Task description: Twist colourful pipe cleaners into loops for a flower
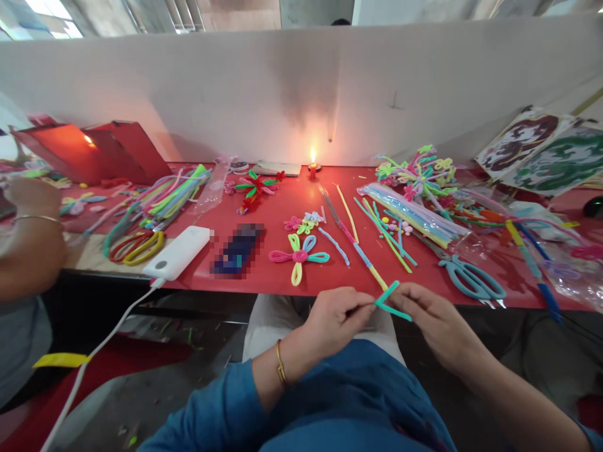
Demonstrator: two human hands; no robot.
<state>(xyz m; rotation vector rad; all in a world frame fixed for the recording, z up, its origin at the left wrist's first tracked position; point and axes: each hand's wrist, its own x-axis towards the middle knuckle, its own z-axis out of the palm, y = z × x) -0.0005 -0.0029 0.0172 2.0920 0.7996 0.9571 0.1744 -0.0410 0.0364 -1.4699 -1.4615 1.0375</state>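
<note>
A teal-green pipe cleaner (389,292), bent into a V, is held over my lap just in front of the table edge. The thumb and fingers of my left hand (333,319) pinch it at the bend. At its free ends, the curled fingers of my right hand (432,321) grip it; the exact contact is partly hidden. Beyond my hands lies a flower of looped pipe cleaners (299,256) in pink, yellow, blue and green. A striped stick wrapped in pink, blue and yellow (362,251) points toward my fingers. Blue-handled scissors (473,280) rest to the right.
A lit candle (313,169) burns at the back of the red table (264,282). Bagged pipe cleaners (414,210) lie right of centre. Leftward are a dark blurred rectangle (239,250), a cabled white power bank (178,252) and yellow-handled scissors (145,247). Another person's arm (35,232) is far left.
</note>
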